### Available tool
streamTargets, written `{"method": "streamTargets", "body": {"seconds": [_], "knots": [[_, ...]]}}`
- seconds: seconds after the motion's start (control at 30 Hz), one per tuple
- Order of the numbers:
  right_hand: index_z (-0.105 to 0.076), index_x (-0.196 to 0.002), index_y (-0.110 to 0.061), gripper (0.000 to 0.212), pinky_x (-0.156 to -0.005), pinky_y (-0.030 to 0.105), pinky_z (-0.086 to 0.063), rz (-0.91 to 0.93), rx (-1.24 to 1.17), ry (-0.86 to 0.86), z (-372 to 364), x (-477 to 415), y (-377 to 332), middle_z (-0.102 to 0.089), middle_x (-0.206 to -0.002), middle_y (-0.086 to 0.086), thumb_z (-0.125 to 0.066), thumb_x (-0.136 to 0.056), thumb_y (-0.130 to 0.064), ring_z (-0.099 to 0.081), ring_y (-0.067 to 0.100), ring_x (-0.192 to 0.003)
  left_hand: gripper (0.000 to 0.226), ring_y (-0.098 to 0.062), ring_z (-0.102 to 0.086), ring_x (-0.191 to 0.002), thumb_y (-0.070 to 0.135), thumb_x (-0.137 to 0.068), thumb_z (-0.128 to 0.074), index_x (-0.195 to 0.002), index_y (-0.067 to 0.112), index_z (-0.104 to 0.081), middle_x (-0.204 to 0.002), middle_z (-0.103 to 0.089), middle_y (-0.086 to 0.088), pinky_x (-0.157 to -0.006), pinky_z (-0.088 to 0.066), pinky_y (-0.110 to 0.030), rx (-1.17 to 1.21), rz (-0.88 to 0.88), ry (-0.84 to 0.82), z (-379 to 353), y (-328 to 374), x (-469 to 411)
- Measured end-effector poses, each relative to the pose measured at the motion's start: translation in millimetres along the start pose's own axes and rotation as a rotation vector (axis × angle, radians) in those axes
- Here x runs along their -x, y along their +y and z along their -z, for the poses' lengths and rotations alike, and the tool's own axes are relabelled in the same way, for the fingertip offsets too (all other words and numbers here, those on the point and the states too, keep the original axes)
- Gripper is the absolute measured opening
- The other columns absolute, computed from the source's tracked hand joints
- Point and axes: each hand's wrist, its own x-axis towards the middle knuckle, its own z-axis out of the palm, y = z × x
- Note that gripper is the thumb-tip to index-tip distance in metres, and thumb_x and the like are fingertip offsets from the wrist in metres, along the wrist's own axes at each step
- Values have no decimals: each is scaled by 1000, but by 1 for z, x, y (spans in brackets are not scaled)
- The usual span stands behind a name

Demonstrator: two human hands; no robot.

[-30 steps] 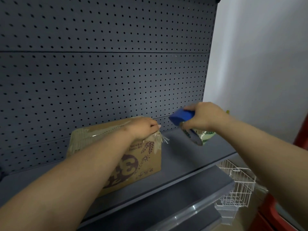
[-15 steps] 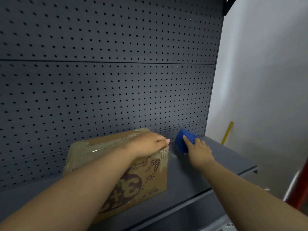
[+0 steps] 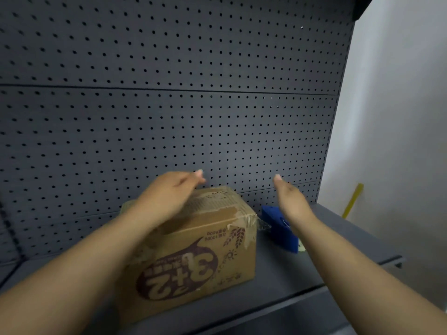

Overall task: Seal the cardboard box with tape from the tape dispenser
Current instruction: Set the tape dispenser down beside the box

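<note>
Now that the tape dispenser (image 3: pixel 280 228) lies released on the shelf (image 3: pixel 338 252), both hands hover spread empty: left hand (image 3: pixel 169 192) over the cardboard box (image 3: pixel 205 250), right hand (image 3: pixel 290 199) lifted.

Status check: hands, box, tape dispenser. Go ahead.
Left hand open over the box. Right hand open, empty. Tape across box top. Tape dispenser on the shelf, right of box. Nothing in the way.
</note>
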Motion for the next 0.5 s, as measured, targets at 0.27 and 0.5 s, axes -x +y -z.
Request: {"method": "streamTargets", "body": {"seconds": [0.27, 0.5], "knots": [[-59, -124, -18, 66, -102, 42, -42, -83, -446, 23, -70, 33, 6, -64, -123, 7, -16, -93, -58, -57, 23, -114, 55, -19, -47, -129, 51, -96, -20, -130, 25, -55, -139, -53, 0, -111, -33, -40, 448, 420, 523, -12, -83, 70], [-67, -114, -14, 69, -85, 45, -48, 5, -333, 388, -95, 38, 6, -68, -112, 18, -8, -96, -47, -59, 37, -106, 71, -18, -45, -131, 51, -96, -11, -120, 11, -64, -140, -52, -1, -108, -31, -32, 521, 396, 712, -29, -84, 64]]}}
